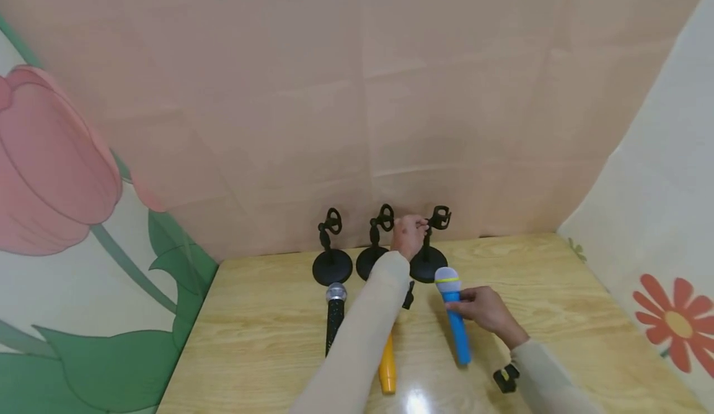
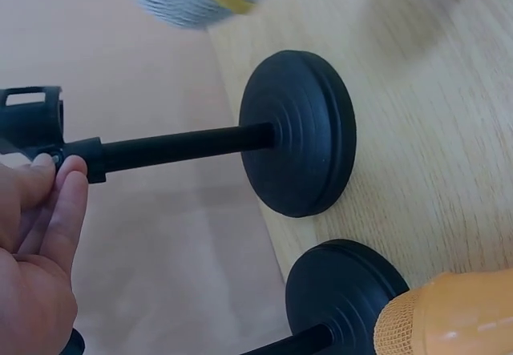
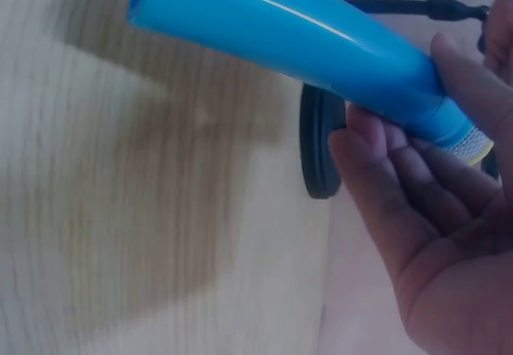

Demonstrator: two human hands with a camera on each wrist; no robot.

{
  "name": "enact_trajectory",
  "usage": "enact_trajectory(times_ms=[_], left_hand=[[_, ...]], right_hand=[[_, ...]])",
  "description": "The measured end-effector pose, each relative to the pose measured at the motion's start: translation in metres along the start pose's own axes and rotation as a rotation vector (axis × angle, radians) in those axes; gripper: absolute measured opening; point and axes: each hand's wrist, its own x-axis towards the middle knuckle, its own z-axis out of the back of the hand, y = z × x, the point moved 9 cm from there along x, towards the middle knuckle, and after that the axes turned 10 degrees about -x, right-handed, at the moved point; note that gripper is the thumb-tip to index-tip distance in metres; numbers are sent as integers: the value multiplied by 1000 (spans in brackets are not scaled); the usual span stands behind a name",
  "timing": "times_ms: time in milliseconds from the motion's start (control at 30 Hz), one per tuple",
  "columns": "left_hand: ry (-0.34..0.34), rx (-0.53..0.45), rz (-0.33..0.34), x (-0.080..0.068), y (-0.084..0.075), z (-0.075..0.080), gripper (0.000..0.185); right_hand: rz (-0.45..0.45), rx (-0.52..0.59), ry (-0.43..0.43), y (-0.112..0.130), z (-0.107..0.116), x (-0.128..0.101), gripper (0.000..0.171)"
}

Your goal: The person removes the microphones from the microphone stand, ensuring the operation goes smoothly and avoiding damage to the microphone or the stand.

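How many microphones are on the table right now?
3. Black microphone lies at left, orange microphone in the middle partly under the left sleeve, blue microphone held by the right hand.

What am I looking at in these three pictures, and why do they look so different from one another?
No machine here: a person works with two bare hands and wears three cameras. The wide picture comes from the head and looks down at a wooden table. The other two come from the wrists, very close up.

At the back of the table stand three small black microphone stands: left, middle and right. Before them lie a black microphone and an orange microphone, partly hidden by the left sleeve.

The left hand pinches the right stand just below its clip; the left wrist view shows the fingertips on it. The right hand holds a blue microphone, which fills the right wrist view.
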Motion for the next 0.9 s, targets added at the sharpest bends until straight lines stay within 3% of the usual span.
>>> enact_trajectory(times_ms=[233, 333, 467, 600, 900], left_hand=[[-51, -45, -11, -2, 0, 0, 15], [-84, -35, -19, -3, 2, 2, 15], [-116, 30, 0, -3, 5, 8, 13], [-72, 30, 27, -4, 4, 5, 16], [30, 26, -64, -9, -13, -1, 30]], right_hand=[[-99, -59, -2, -11, -16, 5, 35], [-86, -77, -2, -11, -22, 9, 29], [-64, -120, -5, -11, -25, 13, 33], [-91, -151, -15, -16, -24, 16, 38], [-116, -153, -6, -24, -29, 23, 39]])
